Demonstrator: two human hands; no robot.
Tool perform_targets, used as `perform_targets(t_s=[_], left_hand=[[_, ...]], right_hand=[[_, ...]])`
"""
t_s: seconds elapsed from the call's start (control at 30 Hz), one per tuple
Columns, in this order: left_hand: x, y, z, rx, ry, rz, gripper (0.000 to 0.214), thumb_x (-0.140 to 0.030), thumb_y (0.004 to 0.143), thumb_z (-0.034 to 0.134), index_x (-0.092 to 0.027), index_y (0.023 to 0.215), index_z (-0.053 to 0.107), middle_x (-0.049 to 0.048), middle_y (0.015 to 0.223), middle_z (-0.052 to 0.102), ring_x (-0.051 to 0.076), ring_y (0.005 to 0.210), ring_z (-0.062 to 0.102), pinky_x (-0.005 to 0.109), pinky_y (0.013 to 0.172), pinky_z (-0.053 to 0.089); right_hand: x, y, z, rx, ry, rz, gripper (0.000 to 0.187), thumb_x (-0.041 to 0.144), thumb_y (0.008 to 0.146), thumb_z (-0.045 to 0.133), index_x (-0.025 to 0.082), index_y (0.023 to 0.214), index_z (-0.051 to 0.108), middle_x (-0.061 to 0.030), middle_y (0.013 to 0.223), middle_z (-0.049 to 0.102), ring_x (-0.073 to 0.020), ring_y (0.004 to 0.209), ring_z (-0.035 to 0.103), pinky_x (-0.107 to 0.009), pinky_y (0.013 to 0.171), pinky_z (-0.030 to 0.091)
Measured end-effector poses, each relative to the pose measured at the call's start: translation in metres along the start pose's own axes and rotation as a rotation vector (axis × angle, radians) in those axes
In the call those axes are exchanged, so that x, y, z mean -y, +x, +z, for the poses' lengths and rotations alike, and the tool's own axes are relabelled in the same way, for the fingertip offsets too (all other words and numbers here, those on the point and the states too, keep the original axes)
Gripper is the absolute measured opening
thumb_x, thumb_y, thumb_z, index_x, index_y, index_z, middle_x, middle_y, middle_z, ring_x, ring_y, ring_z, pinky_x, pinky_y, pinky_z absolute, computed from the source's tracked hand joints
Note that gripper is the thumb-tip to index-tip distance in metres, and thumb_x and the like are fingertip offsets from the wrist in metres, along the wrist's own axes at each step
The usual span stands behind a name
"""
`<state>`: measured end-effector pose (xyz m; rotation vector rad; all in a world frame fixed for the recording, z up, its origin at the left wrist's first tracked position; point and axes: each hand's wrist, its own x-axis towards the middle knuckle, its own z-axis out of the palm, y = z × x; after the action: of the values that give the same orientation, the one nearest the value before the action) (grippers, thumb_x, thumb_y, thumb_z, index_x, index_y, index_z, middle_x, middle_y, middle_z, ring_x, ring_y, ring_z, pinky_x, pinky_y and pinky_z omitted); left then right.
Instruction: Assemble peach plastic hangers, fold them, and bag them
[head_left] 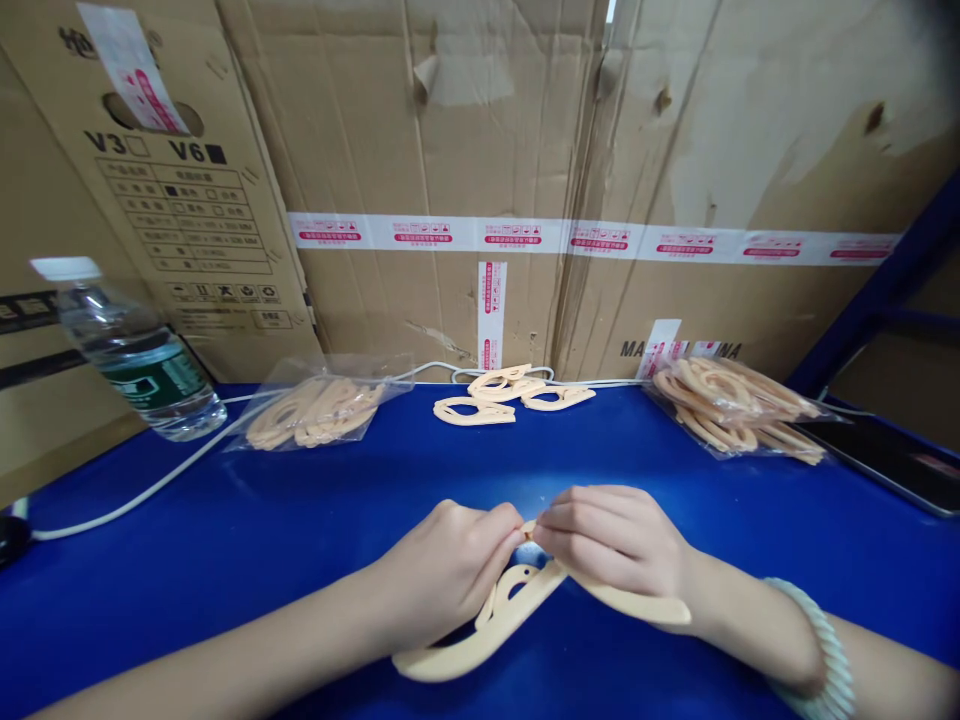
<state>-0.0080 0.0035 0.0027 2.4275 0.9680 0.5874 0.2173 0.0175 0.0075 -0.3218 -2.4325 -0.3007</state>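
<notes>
Two hands are closed on one hanger: your left hand [450, 560] and right hand [619, 540] meet with fingertips pinched at a small tab [529, 531], neither clearly nearer to it than the other. Most of what shows of the hanger [525, 604] lies on your side of that pinch, toward the desk's near edge, which is out of view. Its left wing [461, 655] has its long axis on a slant, from beneath your left wrist up toward your right fingers; the right wing [637, 604] runs out from under your right palm at a shallower slant, its tip just below the wrist. Together they make a wide, low peak, though your right fingers hide part of where they meet, so you cannot tell how they are joined. The hanger is pale peach and smooth, looks like plastic, and has broad, rounded wing ends; a curved inner piece [516, 583] with a small dark hole shows behind the left wing. Toward the far edge of the blue desk [300, 540], three loose hangers [474, 411] of the same colour lie near its middle, well apart from your hands.
</notes>
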Motion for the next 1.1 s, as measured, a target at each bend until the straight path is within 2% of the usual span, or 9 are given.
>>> perform_targets(t_s=[0.1, 0.23, 0.3, 0.43, 0.53, 0.6, 0.73, 0.93, 1.1], left_hand=[[-0.001, 0.000, 0.001, 0.014, -0.020, -0.012, 0.026, -0.026, 0.099, 0.031, -0.022, 0.076, 0.043, -0.0037, 0.062, 0.036, 0.015, 0.049, 0.030, 0.031, 0.054, 0.019], [-0.004, 0.001, -0.001, 0.021, -0.164, -0.053, 0.024, -0.027, 0.095, 0.037, -0.021, 0.074, 0.047, -0.0023, 0.062, 0.042, 0.015, 0.052, 0.036, 0.030, 0.056, 0.023], [-0.005, 0.002, -0.003, 0.015, -0.299, -0.113, 0.027, -0.032, 0.096, 0.040, -0.020, 0.074, 0.049, -0.0012, 0.062, 0.049, 0.015, 0.053, 0.043, 0.028, 0.056, 0.030], [0.002, 0.007, -0.008, 0.014, -0.693, -0.307, 0.033, -0.048, 0.096, 0.041, -0.019, 0.086, 0.053, 0.0048, 0.067, 0.066, 0.017, 0.052, 0.061, 0.027, 0.052, 0.047], [0.010, 0.013, -0.016, -0.055, -0.941, -0.441, 0.028, -0.040, 0.094, 0.050, -0.014, 0.092, 0.060, 0.0125, 0.085, 0.074, 0.020, 0.073, 0.072, 0.029, 0.070, 0.057], [0.015, 0.018, -0.022, -0.138, -1.052, -0.535, 0.024, -0.029, 0.097, 0.049, -0.011, 0.094, 0.064, 0.0139, 0.096, 0.075, 0.018, 0.082, 0.073, 0.026, 0.078, 0.057], [0.021, 0.024, -0.030, -0.265, -1.238, -0.698, 0.025, -0.013, 0.098, 0.041, -0.010, 0.104, 0.066, 0.0138, 0.111, 0.072, 0.018, 0.092, 0.073, 0.029, 0.084, 0.058], [0.019, 0.024, -0.034, -0.388, -1.399, -0.768, 0.062, -0.041, 0.106, 0.015, -0.006, 0.109, 0.065, 0.0195, 0.118, 0.069, 0.022, 0.099, 0.072, 0.029, 0.076, 0.060], [0.011, 0.022, -0.032, -0.425, -1.342, -0.748, 0.018, -0.013, 0.094, 0.053, -0.008, 0.104, 0.067, 0.0151, 0.109, 0.073, 0.020, 0.092, 0.072, 0.026, 0.077, 0.059]], right_hand=[[0.003, 0.002, 0.000, -0.027, -0.163, -0.099, 0.024, 0.009, 0.095, 0.052, 0.019, 0.079, 0.067, -0.0061, 0.080, 0.072, -0.0168, 0.071, 0.064, -0.029, 0.061, 0.052], [0.008, 0.006, -0.004, -0.042, -0.109, -0.210, 0.024, 0.007, 0.092, 0.052, 0.015, 0.073, 0.065, -0.0078, 0.076, 0.070, -0.0184, 0.066, 0.062, -0.030, 0.050, 0.048], [0.006, 0.007, -0.008, -0.095, 0.027, -0.099, 0.023, 0.008, 0.095, 0.048, 0.016, 0.081, 0.065, -0.0079, 0.080, 0.071, -0.0184, 0.072, 0.064, -0.030, 0.056, 0.052], [-0.015, 0.005, -0.016, -0.217, 0.275, 0.422, 0.014, 0.015, 0.095, 0.053, 0.019, 0.088, 0.064, -0.0064, 0.086, 0.070, -0.0180, 0.080, 0.066, -0.032, 0.071, 0.054], [-0.037, -0.002, -0.021, -0.038, 0.393, 0.763, 0.013, 0.023, 0.091, 0.056, 0.018, 0.081, 0.062, -0.0058, 0.081, 0.069, -0.0185, 0.073, 0.065, -0.031, 0.066, 0.052], [-0.048, -0.007, -0.021, 0.140, 0.498, 0.900, 0.011, 0.024, 0.088, 0.057, 0.015, 0.092, 0.063, -0.0042, 0.077, 0.067, -0.0182, 0.068, 0.064, -0.030, 0.063, 0.051], [-0.055, -0.015, -0.016, 0.260, 0.542, 0.993, 0.056, 0.022, 0.082, 0.061, 0.008, 0.133, 0.045, -0.0008, 0.072, 0.067, -0.0178, 0.060, 0.063, -0.028, 0.056, 0.048], [-0.051, -0.015, -0.008, 0.285, 0.421, 1.030, 0.072, 0.018, 0.084, 0.054, -0.001, 0.147, 0.026, -0.0006, 0.069, 0.066, -0.0189, 0.065, 0.062, -0.030, 0.063, 0.047], [-0.045, -0.016, -0.002, 0.283, 0.315, 1.016, 0.057, 0.020, 0.088, 0.049, 0.005, 0.142, 0.037, -0.0016, 0.072, 0.068, -0.0195, 0.068, 0.063, -0.030, 0.067, 0.045]])
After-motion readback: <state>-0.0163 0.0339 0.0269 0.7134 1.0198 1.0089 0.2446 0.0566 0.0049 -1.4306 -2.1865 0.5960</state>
